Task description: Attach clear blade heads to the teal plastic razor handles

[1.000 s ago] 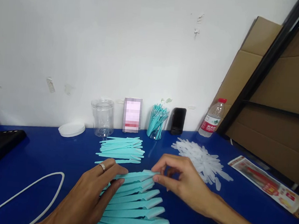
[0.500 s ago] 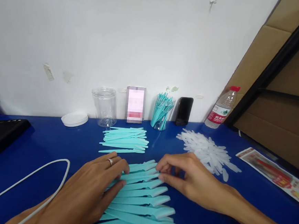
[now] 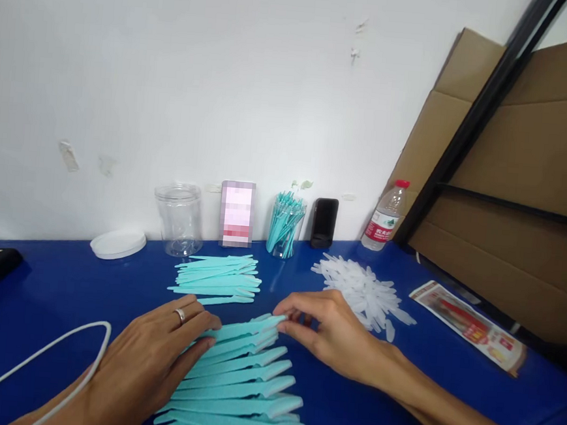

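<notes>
Several turquoise eyebrow razors (image 3: 235,387) lie in an overlapping row on the blue table, blade ends to the right. The uppermost razor (image 3: 247,328) is raised slightly above the row. Its right tip is pinched between the thumb and fingers of my right hand (image 3: 340,338). At its other end, my left hand (image 3: 160,343), with a ring on one finger, closes thumb and fingertips on the handle. Behind my hands is a second bunch of turquoise razors (image 3: 217,276). A heap of translucent white blade caps (image 3: 360,289) spreads beyond my right hand.
Along the wall stand a clear jar (image 3: 179,220), a phone with a lit screen (image 3: 237,215), a jar of turquoise razors (image 3: 286,226), a black phone (image 3: 324,223) and a water bottle (image 3: 384,217). A white lid (image 3: 118,244) lies left, a printed packet (image 3: 471,325) right. A white cable (image 3: 104,342) crosses my left forearm.
My right fingers have closed on the tip of the uppermost razor, which is now lifted a little off the row. The whole view has shifted, so things appear farther left and lower.
</notes>
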Available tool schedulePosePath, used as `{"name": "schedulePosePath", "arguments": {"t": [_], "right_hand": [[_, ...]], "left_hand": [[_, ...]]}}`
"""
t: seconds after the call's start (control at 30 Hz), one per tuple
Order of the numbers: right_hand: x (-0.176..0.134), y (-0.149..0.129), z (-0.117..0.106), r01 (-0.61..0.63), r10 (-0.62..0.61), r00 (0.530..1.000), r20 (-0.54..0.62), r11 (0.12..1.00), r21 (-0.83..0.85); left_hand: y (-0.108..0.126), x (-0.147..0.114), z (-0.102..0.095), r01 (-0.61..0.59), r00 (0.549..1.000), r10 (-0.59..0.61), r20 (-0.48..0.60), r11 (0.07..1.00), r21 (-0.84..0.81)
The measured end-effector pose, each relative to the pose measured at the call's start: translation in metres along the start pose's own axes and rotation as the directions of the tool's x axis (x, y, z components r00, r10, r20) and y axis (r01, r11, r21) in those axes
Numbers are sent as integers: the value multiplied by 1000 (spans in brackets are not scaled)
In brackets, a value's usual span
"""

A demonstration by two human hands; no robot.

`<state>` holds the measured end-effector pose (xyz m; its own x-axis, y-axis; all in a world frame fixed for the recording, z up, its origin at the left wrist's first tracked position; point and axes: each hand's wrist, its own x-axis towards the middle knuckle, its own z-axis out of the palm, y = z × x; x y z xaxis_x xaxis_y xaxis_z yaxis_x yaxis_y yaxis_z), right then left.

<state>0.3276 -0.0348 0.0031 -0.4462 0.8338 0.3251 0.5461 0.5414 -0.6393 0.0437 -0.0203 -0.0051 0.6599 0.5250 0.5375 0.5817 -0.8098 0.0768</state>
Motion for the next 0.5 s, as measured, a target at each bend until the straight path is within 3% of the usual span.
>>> {"name": "schedulePosePath", "arguments": {"t": [0.27, 0.5], "right_hand": [[1, -12, -12, 147, -124, 987, 102, 952, -269], [-4, -12, -12, 162, -85, 964, 252, 939, -303]], "left_hand": [[2, -3, -4, -35, 998, 37, 58, 998, -47], [10, 0, -9, -78, 961, 92, 260, 995, -62]]}}
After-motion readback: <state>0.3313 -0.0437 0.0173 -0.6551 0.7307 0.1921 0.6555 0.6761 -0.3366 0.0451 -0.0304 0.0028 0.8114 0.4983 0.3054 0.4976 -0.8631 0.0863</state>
